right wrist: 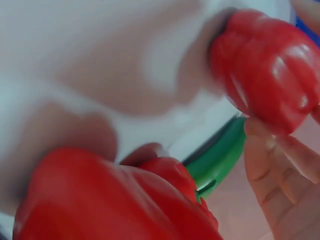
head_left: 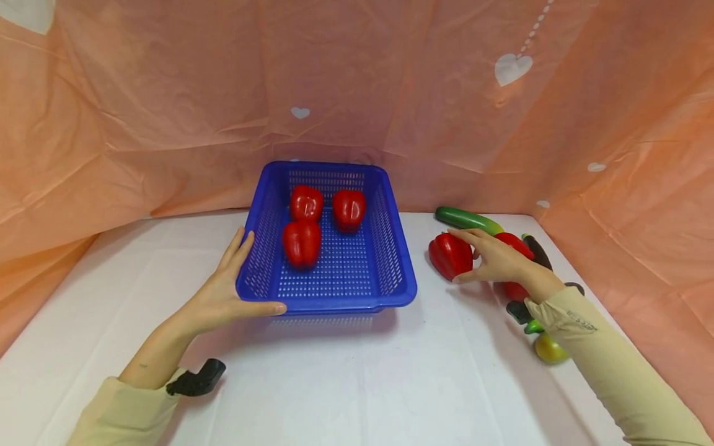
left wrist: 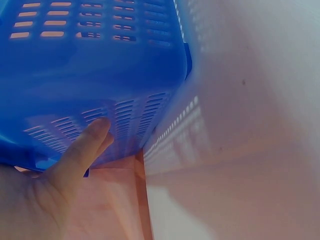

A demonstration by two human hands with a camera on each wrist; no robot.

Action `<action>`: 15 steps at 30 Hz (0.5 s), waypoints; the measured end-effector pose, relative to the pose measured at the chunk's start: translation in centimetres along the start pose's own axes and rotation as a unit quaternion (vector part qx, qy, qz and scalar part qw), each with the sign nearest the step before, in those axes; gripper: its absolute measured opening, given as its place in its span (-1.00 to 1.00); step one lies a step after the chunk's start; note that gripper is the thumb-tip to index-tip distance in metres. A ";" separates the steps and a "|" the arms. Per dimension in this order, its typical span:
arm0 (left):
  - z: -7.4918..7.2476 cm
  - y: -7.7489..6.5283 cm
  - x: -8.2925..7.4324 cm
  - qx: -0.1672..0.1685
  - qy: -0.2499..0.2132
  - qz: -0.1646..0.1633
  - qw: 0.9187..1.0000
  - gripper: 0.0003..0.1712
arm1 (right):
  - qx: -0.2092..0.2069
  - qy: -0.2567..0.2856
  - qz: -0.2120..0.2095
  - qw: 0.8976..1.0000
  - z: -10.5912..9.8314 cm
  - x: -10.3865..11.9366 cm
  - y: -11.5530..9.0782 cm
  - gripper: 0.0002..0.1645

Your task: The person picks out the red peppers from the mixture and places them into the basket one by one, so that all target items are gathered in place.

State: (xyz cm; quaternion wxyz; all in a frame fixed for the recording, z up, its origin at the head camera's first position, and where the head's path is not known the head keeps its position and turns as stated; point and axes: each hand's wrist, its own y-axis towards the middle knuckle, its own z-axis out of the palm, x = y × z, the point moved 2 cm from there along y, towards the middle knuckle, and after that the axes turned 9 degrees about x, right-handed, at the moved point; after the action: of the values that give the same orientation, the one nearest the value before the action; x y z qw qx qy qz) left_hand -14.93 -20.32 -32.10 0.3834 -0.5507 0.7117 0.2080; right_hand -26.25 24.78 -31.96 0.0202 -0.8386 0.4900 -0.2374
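A blue perforated basket (head_left: 329, 305) holds three red bell peppers (head_left: 302, 243). My left hand (head_left: 223, 296) rests at its near left corner, fingers spread along the left side and thumb along the front rim. Seen from the left wrist, the fingers (left wrist: 82, 150) lie fairly straight against the outer wall. Right of the basket, my right hand (head_left: 491, 257) holds another red bell pepper (head_left: 446, 255) between thumb and fingers, low over the table. In the right wrist view fingertips meet the skin of that pepper (right wrist: 270, 70).
Behind and under my right forearm lie more red peppers (right wrist: 110, 200), a green cucumber (head_left: 465, 219), a dark eggplant (head_left: 537, 251) and a yellow-green round fruit (head_left: 549, 349). An orange cloth (head_left: 357, 74) hangs behind the white table (head_left: 357, 384).
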 end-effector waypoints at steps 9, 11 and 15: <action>0.1 0.0 0.1 0.001 -0.001 0.000 1.000 0.49 | -0.017 -0.017 -0.024 0.999 1.0 0.5 0.5 0.09; 0.1 0.0 0.1 0.001 -0.001 0.000 1.000 0.49 | -0.019 -0.020 -0.018 0.999 1.1 0.7 0.6 0.09; 0.0 0.0 0.1 0.000 0.002 0.002 1.000 0.49 | -0.026 -0.035 -0.012 0.999 1.1 1.0 0.7 0.09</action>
State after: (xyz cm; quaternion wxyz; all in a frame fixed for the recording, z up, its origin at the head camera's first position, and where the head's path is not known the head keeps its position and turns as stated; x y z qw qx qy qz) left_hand -14.93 -20.34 -32.16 0.3816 -0.5496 0.7135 0.2081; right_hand -25.94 23.38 -32.77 0.0129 -0.8525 0.4847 -0.1955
